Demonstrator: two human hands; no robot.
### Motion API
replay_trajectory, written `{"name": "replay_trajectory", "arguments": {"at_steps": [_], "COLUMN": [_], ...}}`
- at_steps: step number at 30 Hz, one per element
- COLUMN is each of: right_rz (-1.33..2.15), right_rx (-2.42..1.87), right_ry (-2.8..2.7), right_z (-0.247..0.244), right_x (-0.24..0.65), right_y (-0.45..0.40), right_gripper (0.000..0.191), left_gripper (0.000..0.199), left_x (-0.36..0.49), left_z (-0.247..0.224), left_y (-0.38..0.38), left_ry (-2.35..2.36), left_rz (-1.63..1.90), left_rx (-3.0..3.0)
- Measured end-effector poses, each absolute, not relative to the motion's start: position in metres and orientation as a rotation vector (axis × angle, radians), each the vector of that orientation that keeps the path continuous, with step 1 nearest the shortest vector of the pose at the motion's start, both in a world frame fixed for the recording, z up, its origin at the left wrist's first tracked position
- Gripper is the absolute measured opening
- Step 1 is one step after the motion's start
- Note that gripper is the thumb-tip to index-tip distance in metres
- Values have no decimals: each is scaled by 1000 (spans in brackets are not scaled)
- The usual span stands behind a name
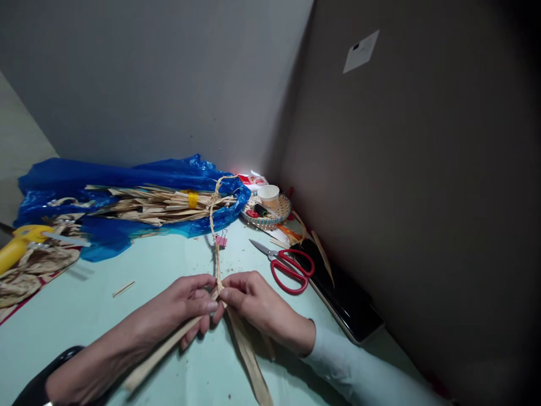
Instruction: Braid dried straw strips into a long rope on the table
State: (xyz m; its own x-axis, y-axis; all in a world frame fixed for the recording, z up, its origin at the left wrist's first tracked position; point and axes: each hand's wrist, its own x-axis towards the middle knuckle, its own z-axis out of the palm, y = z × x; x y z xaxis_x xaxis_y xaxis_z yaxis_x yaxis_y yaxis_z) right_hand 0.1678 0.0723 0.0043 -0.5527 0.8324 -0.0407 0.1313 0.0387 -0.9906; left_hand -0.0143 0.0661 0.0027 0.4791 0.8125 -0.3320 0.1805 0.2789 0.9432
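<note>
A thin braided cord of dry plant strips [213,217] runs from the blue bag down to my hands. My left hand [192,307] pinches its lower end from the left, with one loose strip [163,352] slanting down-left from the fingers. On the other side my right hand [256,301] grips the same spot between thumb and fingers, and a wide flat strip [249,361] hangs below it. A pink binder clip [221,241] sits at the cord farther up. What lies between the fingertips is partly hidden.
Red-handled scissors [287,268] lie to the right, beside a black phone-like slab [350,307]. A blue plastic bag [105,175] holds a bundle of dry strips [156,206]. A woven basket [266,220] carries a cup [268,194]. At left is a yellow glue gun [25,242].
</note>
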Motion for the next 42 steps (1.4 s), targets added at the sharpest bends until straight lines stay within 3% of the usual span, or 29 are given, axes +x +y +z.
{"name": "replay_trajectory", "arguments": {"at_steps": [14, 21, 32, 42], "right_rz": [1242, 1193, 564, 644], "right_rx": [-1101, -1122, -1400, -1311], "right_ry": [-1981, -2121, -2473, -2404], "right_z": [15, 23, 29, 25], "right_x": [171, 176, 182, 169], "right_y": [64, 66, 59, 36], "right_gripper": [17, 22, 27, 27], "left_gripper": [30, 41, 35, 36], "left_x": [0, 0, 4, 7], "left_z": [6, 7, 1, 3], "left_y": [54, 62, 52, 51], "left_ry": [1247, 1187, 1522, 1400], "left_rz": [679, 652, 660, 734], "left_rx": [1212, 1648, 1743, 1512]}}
